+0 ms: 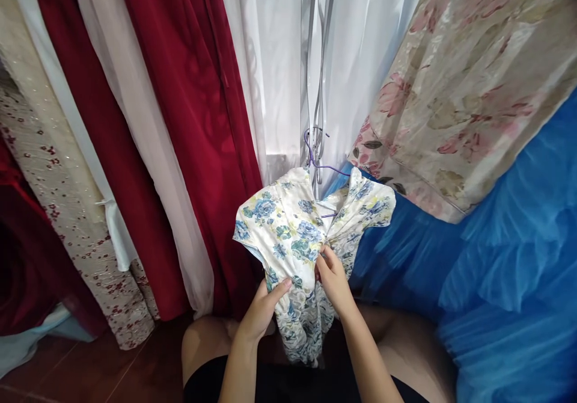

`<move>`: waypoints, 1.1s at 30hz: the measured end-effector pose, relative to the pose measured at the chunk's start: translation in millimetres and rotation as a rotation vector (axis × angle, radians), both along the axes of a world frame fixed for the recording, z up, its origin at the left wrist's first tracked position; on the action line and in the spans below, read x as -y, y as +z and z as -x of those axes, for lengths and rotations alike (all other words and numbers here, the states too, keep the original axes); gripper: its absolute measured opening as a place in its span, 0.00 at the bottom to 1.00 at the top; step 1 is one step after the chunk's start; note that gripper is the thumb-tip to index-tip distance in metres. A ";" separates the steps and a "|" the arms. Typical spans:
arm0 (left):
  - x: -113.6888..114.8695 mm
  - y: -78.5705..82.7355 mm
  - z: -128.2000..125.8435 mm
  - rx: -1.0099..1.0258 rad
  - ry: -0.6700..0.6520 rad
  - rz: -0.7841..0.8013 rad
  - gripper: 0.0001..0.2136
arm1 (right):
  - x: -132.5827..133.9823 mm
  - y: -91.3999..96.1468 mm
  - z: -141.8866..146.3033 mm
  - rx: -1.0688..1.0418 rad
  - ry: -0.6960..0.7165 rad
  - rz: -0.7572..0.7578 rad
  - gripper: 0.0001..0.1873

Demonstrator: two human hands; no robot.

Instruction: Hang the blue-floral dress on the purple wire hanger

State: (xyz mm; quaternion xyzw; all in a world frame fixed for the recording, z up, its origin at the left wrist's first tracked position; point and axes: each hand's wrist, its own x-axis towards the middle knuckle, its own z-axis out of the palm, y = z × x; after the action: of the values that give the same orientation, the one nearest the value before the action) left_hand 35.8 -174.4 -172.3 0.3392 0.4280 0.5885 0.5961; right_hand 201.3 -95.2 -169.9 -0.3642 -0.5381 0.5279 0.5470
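Evidently mid-handling: the floral garment [293, 222] already hangs on a purple hanger [332, 168], in front of white drapes [279, 48], its lower part falling between the person's legs [205, 334]. Left hand [261, 308] — grips the garment's side near the waist, thumb on top of the cloth. Right hand [334, 278] — pinches the front just below the V neckline. Done, as judged: hanger in, shoulders spread. Left, as judged: the front at the right hand; whether it is fastened there cannot be told.

Edges: one short sleeve overlaps blue tulle [509, 264] in view, the other dark red cloth [189, 90]; contact unclear. Room: tight sideways; the freest space looks to be toward the person. Silver ribbons [312, 60] near the hook could snag it.
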 end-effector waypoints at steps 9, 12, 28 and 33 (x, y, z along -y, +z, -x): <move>-14.7 0.2 -6.2 -0.513 0.733 -0.298 0.19 | 43.5 -6.2 -38.0 -0.189 -0.099 0.150 0.17; -14.3 0.2 -36.7 -0.745 0.423 -0.414 0.12 | 48.7 5.6 -40.4 -0.155 -0.025 0.161 0.17; -26.3 -1.6 -62.7 -1.121 0.050 -0.514 0.06 | -52.8 124.6 -11.9 -0.354 0.078 0.218 0.12; -31.5 4.8 -52.0 -1.296 -0.068 -0.534 0.07 | -73.2 161.7 -1.5 -0.340 0.077 0.154 0.07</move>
State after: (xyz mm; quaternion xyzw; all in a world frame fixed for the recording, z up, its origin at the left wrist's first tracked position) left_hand 87.8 -142.9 -167.4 0.7697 0.5273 0.3336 0.1352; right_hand 202.8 -22.0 -8.2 -0.2896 -0.4094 0.6418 0.5801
